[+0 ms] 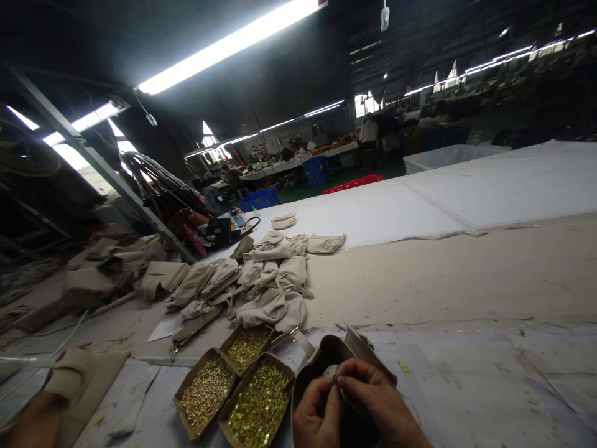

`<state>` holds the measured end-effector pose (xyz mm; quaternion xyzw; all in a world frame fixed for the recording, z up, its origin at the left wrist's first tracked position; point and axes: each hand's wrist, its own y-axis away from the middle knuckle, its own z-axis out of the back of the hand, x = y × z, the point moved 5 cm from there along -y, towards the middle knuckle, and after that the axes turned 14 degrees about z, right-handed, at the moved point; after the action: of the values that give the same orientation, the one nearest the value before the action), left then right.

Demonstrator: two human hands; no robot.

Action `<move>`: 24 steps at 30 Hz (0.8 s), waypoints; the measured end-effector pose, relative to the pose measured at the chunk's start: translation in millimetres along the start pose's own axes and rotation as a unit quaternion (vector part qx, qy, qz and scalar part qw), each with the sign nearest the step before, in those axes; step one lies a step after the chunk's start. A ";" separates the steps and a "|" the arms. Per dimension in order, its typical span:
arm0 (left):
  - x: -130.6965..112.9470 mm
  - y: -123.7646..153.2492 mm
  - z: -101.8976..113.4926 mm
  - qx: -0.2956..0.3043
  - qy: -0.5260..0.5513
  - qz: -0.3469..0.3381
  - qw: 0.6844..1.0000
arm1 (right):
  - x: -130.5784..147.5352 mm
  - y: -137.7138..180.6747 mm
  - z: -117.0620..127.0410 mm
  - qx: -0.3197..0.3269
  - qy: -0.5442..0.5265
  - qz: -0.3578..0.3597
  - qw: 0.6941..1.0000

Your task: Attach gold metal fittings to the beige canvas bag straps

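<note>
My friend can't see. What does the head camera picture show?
Two bare hands, the left hand and right hand, pinch a small part at the opening of a beige pouch on a big table. Beside them sit three cardboard boxes of brass bits, with a heap of beige pouches behind.

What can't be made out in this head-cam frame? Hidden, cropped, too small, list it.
- Small part pinched between left hand and right hand: covered by the fingertips.
- Dark pouch under the hands: its lower half is hidden by both hands and the bottom edge.
- Brass pieces in the three cardboard boxes: too small to tell their type.
- People at the far tables: distant, dark, blurred.
- Forearm at bottom left: cut by the frame edge.
</note>
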<state>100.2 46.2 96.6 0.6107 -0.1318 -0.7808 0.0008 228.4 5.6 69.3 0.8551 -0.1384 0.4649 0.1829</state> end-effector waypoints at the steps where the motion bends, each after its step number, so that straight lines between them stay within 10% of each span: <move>1: 1.9 -0.4 0.2 -0.002 -0.006 -0.005 1.000 | 0.3 0.1 -0.2 0.002 -0.004 0.001 1.000; 14: 13.2 -4.3 -8.1 -0.092 -0.113 -0.308 0.940 | -1.9 1.7 13.1 -0.070 0.012 0.088 0.994; 21: 18.5 -1.2 -16.7 -0.027 -0.074 -0.269 0.960 | 4.9 0.2 13.8 -0.026 0.063 0.099 0.993; 24: 19.9 -10.4 5.4 -0.105 -0.066 -0.247 0.961 | 7.2 0.2 13.3 -0.006 0.117 0.116 0.986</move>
<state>91.6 54.1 76.6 0.5679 0.1062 -0.8047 -0.1365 242.0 -1.0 68.8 0.7723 -0.2168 0.5786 0.1478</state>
